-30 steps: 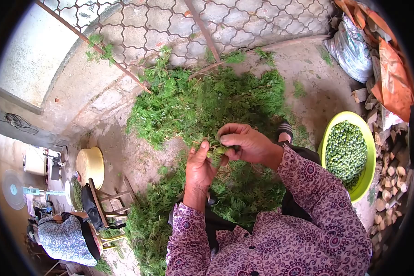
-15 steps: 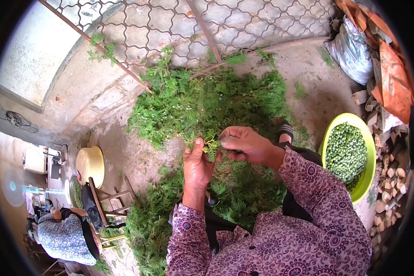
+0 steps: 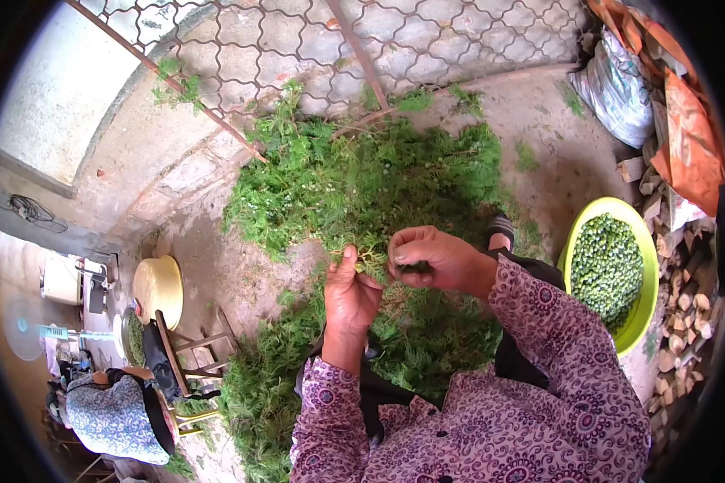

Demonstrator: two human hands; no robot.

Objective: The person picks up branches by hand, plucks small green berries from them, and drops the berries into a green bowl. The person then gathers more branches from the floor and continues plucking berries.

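Note:
My left hand [image 3: 352, 302] is closed in a pinch on a small green sprig [image 3: 370, 259], with the thumb pointing up. Close by on the right, my right hand [image 3: 439, 259] has its fingers curled into a pinch at the sprig's edge; whatever lies between those fingertips is hidden. Beyond both hands spreads a heap of feathery evergreen branches [image 3: 362, 181] dotted with small pale cones. More cut greenery [image 3: 266, 394] lies on the ground nearer me and to the left.
At right a yellow-green basin [image 3: 647, 310] holds many small green cones [image 3: 606, 270], beside stacked firewood [image 3: 677, 338] and a white sack [image 3: 616, 97]. Wire mesh [image 3: 298, 48] stands ahead. A tan tub [image 3: 159, 290], a wooden stool [image 3: 197, 346] and another person [image 3: 121, 414] are at left.
My right hand has shifted slightly right and its fingers are curled tighter. The left hand has moved slightly right and down, still pinching the sprig.

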